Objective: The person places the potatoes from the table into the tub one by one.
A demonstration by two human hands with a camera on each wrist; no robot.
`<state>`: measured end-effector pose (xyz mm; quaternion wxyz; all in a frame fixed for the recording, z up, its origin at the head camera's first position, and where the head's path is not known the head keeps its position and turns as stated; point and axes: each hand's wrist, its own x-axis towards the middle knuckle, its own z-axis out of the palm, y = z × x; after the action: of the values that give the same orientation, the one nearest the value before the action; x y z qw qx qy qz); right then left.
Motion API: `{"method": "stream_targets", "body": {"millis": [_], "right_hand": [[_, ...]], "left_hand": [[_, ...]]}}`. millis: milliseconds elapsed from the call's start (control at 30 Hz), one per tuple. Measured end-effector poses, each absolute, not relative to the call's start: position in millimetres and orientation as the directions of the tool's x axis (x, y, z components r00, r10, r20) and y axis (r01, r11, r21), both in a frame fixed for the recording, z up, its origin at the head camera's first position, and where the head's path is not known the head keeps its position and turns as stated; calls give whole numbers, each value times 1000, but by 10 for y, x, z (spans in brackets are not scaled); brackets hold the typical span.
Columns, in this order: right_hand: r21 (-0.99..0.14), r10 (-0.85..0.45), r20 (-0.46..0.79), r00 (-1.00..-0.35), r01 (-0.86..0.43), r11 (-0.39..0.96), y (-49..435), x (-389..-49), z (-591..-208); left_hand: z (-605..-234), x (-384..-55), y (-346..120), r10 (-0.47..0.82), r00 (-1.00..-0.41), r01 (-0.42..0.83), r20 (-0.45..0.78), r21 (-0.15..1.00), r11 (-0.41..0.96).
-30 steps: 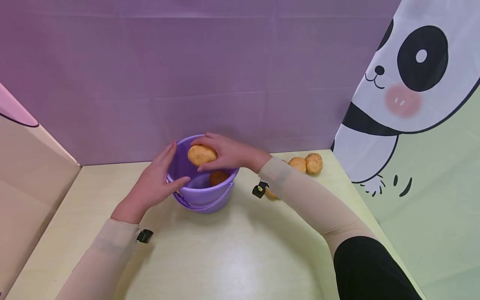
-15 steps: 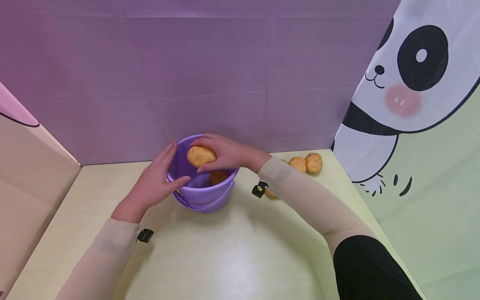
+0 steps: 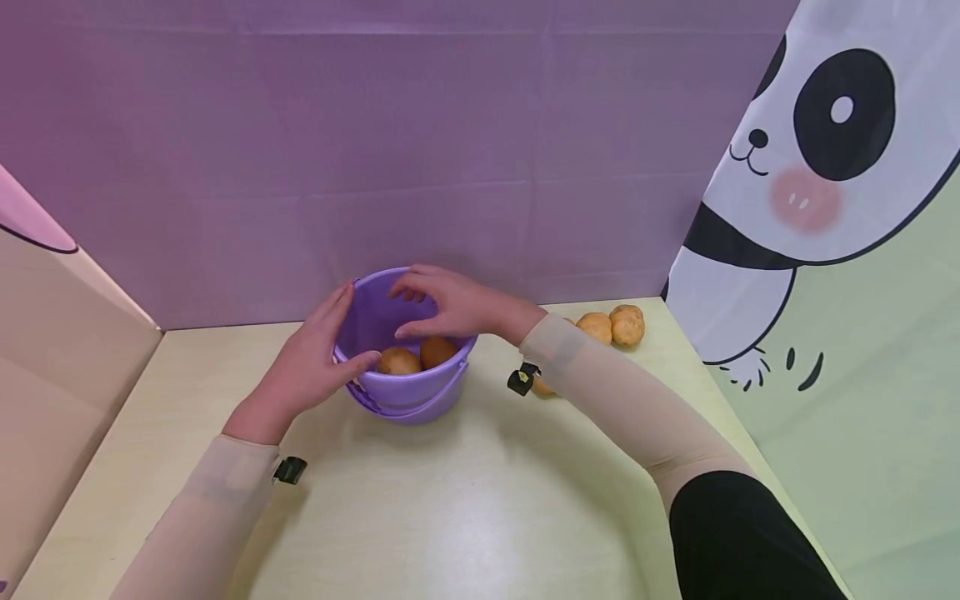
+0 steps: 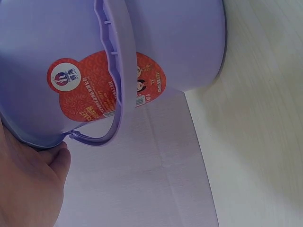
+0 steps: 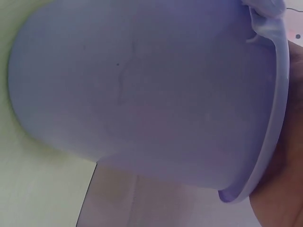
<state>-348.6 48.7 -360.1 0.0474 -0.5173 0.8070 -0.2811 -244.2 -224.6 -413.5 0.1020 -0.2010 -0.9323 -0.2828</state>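
Note:
A purple bucket [image 3: 420, 392] stands at the back of the table, with two potatoes visible inside: one at the left [image 3: 399, 362] and one at the right [image 3: 437, 352]. At its left side my left hand [image 3: 303, 371] holds the rim, thumb reaching over the front edge. Above the bucket's mouth is my right hand [image 3: 461, 306], thumb and fingers apart with nothing between them. The left wrist view shows the red label [image 4: 90, 90] and the bucket handle [image 4: 124, 61] hanging down. In the right wrist view the bucket wall [image 5: 142, 94] hides most of that hand.
Several potatoes [image 3: 627, 326] lie on the table at the back right, partly hidden behind the right forearm. The purple backdrop [image 3: 420, 150] rises just behind the bucket. A panda-printed panel [image 3: 810, 250] borders the right side, a pale panel [image 3: 60, 375] the left.
My right hand has let go of a potato, which dropped and now lies in the bucket beside the other one. My left hand has stayed on the rim.

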Motion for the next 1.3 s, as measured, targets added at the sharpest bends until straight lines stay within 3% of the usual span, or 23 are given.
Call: {"method": "stream_targets", "body": {"millis": [333, 533, 1067, 1300], "right_hand": [[-491, -785, 419, -456, -841, 227, 758, -3444, -3606], [-493, -742, 473, -475, -841, 223, 1001, -3434, -3611], [-570, -676, 404, -616, -748, 341, 1747, -3250, -3895], [-616, -633, 304, -712, -654, 440, 2109, -3126, -4058]], "left_hand": [[-4109, -2436, -2240, 305, -908, 414, 289, 498, 762], [-4092, -2426, -2240, 303, -907, 416, 294, 499, 760], [-4109, -2399, -2261, 308, -906, 418, 290, 505, 755], [-4097, -2405, -2239, 310, -903, 424, 296, 502, 754]]}}
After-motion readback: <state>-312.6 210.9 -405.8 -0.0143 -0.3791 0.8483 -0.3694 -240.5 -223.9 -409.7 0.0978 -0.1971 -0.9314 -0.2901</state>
